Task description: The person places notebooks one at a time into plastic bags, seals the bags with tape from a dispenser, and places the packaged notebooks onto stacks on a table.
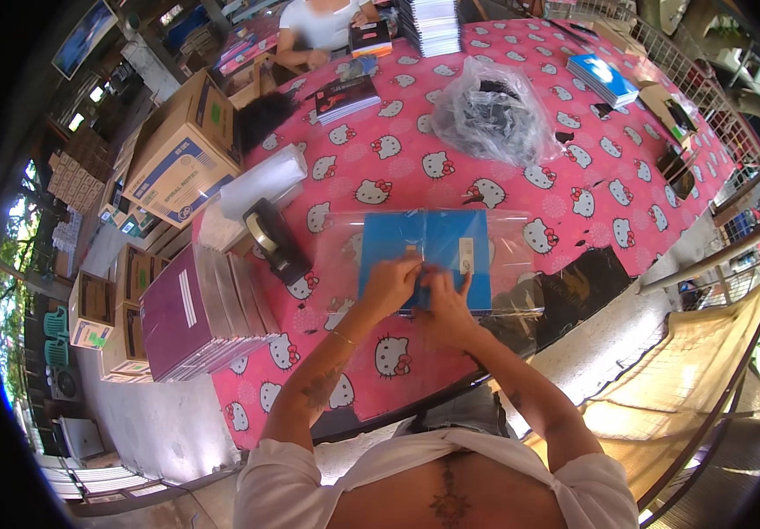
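Note:
A blue notebook or stack of notebooks (384,231) lies flat on the table in front of me, inside a sheet of clear plastic wrap (512,251) that spreads out on both sides. A white label (466,256) shows on its right part. Over the middle, my left hand (392,286) has its fingers closed, pinching at the plastic. Close beside it, my right hand (444,298) is mostly curled at the same spot, with one finger reaching up by the label. Exactly what lies between the fingertips is hidden.
Left of the wrap stand a black tape dispenser (276,242), a roll of clear plastic (263,181) and stacked purple notebooks (177,313). Cardboard boxes (188,150) are farther left. A crumpled plastic bag (494,115) and blue notebooks (603,79) lie beyond. A person (318,31) sits across the table.

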A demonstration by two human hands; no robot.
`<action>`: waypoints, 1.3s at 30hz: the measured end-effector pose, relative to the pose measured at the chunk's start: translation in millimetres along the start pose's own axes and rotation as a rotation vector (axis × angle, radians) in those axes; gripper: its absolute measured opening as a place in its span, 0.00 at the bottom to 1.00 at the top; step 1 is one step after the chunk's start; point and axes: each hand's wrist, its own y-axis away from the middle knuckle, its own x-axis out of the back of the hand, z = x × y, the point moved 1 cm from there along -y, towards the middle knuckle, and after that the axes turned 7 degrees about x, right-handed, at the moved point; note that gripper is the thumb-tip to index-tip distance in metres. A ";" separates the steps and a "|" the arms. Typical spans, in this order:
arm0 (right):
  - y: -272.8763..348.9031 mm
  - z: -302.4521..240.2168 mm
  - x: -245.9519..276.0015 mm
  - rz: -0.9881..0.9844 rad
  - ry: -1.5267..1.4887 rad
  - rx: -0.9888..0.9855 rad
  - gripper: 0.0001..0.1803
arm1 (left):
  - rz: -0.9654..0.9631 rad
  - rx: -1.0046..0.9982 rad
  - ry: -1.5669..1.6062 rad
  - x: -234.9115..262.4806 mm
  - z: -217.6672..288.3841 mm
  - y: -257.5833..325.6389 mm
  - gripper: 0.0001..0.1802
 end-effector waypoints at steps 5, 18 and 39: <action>9.8 -11.3 28.0 0.074 0.035 0.102 0.49 | 0.514 -0.482 -0.291 -40.1 -36.9 -0.2 0.17; 0.3 -8.3 29.2 -0.031 0.432 0.343 0.44 | 0.213 -0.058 -0.160 52.5 23.1 -111.7 0.37; -5.8 -3.5 43.3 -0.109 0.398 0.345 0.44 | 1.024 0.432 1.345 66.2 -189.7 56.9 0.12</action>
